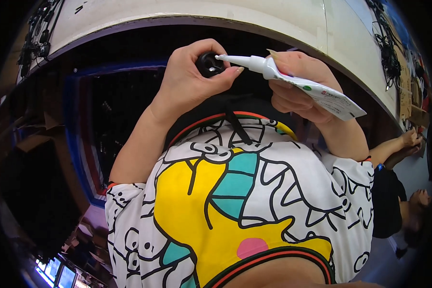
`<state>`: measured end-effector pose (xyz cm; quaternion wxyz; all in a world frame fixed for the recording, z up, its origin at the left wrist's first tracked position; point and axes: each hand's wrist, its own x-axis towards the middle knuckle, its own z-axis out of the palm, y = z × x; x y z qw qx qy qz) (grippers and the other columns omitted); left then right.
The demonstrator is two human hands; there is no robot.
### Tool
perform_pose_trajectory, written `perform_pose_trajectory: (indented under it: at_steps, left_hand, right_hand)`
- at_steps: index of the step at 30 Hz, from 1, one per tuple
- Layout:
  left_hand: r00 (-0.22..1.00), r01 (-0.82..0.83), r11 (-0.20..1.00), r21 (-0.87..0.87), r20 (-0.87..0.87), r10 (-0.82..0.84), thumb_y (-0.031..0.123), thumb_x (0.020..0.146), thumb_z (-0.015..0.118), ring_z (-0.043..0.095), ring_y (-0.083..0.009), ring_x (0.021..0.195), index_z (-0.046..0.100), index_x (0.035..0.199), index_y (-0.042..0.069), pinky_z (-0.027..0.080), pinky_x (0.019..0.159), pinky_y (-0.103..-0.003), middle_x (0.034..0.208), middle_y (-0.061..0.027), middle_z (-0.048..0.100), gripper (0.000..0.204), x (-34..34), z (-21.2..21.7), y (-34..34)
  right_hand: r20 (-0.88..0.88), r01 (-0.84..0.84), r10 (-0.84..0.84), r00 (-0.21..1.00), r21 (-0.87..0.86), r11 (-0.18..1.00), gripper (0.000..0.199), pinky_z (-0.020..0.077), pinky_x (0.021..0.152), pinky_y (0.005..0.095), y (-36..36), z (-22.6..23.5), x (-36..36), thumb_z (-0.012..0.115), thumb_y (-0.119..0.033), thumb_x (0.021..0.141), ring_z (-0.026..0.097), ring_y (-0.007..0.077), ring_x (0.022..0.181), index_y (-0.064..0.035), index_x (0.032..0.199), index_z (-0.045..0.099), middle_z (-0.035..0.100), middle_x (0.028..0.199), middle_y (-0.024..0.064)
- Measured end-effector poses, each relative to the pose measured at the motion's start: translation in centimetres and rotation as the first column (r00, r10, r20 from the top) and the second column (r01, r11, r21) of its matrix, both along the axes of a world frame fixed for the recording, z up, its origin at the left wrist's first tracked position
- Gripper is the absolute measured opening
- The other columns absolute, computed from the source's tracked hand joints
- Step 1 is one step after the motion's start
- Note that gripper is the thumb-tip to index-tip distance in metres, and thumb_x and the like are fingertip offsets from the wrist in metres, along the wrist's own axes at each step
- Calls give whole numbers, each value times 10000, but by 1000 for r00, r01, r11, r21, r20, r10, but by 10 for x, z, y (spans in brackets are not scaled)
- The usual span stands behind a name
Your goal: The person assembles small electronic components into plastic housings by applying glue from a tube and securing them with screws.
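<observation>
My left hand [187,77] is closed round a small black cylindrical part [207,62], its round open end turned up with something shiny inside. In my right hand [300,81] I grip a white glue tube [329,100] with a long tapered nozzle [245,61]. The nozzle points left, and its tip reaches the rim of the black part; whether it touches cannot be made out. Both hands are held in front of my body, just short of the table edge.
A white curved table [254,17] runs across the far side. Black cables [388,48] lie on its right, more cables [36,41] at the far left. A blue-edged container [72,139] with dark contents stands at left. Another person [393,192] is at the right.
</observation>
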<state>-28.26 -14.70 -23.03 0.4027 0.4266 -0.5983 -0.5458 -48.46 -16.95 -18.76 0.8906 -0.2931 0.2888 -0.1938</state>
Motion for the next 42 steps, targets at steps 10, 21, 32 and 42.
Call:
perform_pose_trajectory:
  at_steps: [10, 21, 32, 42]
  left_hand:
    - [1000, -8, 998, -64, 22, 9, 9, 708, 647, 515, -45, 589, 536, 772, 29, 409, 531, -159, 666, 8, 535, 130, 0, -9, 1]
    - [998, -41, 986, -163, -45, 34, 55, 704, 680, 478, -51, 574, 549, 769, 35, 376, 511, -162, 637, 10, 516, 147, 0, -15, 5]
    - [998, -55, 991, -120, -45, 50, -19, 688, 645, 522, -55, 626, 539, 812, 32, 429, 556, -171, 688, -1, 543, 171, -4, -2, -8]
    - [949, 167, 975, 148, -294, -118, 47, 763, 536, 452, -75, 796, 439, 1080, 9, 369, 702, -182, 950, -44, 486, 335, 10, 17, -19]
  right_hand:
    - [-93, 59, -59, 994, 3, 998, 270, 259, 318, 161, 6, 6, 11, 416, -253, 910, 340, 31, 291, -43, 752, 478, 450, 430, -9]
    - [-269, 8, -26, 963, -65, 998, 229, 266, 322, 144, 4, 13, 21, 521, -228, 853, 394, 18, 355, -11, 821, 586, 509, 520, -3]
    - [-400, -117, 34, 916, -185, 976, 229, 290, 317, 150, -14, 21, 14, 564, -220, 822, 419, 10, 373, 1, 853, 615, 548, 569, 7]
    - [-280, 151, -487, 827, -725, 672, 215, 325, 504, 150, -71, 32, -61, 464, -249, 877, 416, 3, 570, -59, 843, 557, 489, 648, -46]
